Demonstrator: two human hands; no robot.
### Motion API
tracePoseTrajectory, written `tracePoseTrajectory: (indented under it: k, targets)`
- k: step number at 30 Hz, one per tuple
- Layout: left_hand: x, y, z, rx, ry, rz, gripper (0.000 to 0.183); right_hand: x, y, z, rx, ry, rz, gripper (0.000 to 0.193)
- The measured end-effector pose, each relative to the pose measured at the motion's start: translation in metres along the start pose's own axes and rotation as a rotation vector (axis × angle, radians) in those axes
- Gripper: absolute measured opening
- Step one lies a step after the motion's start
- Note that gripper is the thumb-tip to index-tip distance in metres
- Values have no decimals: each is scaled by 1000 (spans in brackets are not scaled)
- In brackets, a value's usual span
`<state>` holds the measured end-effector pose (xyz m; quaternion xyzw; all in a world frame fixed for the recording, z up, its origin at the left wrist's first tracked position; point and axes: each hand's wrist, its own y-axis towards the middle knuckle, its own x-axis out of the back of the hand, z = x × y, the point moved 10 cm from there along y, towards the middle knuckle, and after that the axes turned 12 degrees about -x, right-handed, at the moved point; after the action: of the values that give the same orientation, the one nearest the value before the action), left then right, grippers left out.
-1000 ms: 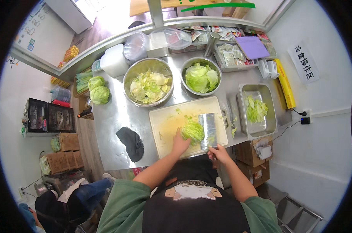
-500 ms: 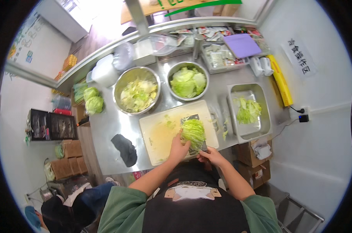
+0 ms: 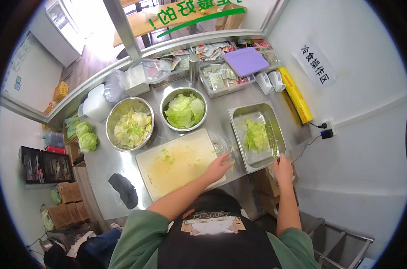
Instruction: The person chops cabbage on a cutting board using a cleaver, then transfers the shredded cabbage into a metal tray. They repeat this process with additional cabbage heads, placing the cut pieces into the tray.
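Note:
My right hand [image 3: 282,169] grips the handle of a kitchen knife [image 3: 271,138], whose blade stands nearly edge-on over the right side of a rectangular steel tray [image 3: 280,127]. Bits of lettuce cling to the blade. Shredded lettuce [image 3: 256,136] lies heaped inside the tray. My left hand [image 3: 218,167] is over the right edge of the white cutting board [image 3: 181,166], its fingers stretched out, with a few thin shreds by the fingertips. Some small lettuce scraps [image 3: 168,158] remain on the board.
Beyond the board stand a steel bowl of lettuce leaves [image 3: 184,110] and a larger bowl of cut leaves [image 3: 133,128]. Whole lettuces [image 3: 87,141] and a black cloth [image 3: 123,190] lie left. A packet bin [image 3: 225,79], purple board [image 3: 246,61] and yellow box [image 3: 294,95] line the back and right.
The shredded lettuce has moved from the board into the tray. My right hand has carried the knife rightward to the tray, and my left hand has come off the lettuce to the board's right edge.

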<state>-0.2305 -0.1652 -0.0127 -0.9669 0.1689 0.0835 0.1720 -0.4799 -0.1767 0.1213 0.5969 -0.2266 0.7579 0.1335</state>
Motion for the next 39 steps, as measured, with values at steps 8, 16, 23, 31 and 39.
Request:
tracePoseTrajectory:
  k: [8, 16, 23, 31, 39]
  targets:
    - [199, -178, 90, 291, -111, -640, 34, -49, -45, 84, 200, 295, 320, 26]
    - [367, -294, 74, 23, -424, -1305, 20, -138, -129, 186, 597, 37, 541, 22]
    - [564, -332, 52, 98, -64, -1637, 71, -164, -150, 184, 458, -11, 605, 25]
    - [693, -286, 11, 118, 142, -1648, 98, -162, -172, 189, 287, -25, 627, 30]
    - [638, -285, -3, -181, -495, -1337, 66, -162, -174, 186, 276, -46, 596, 32]
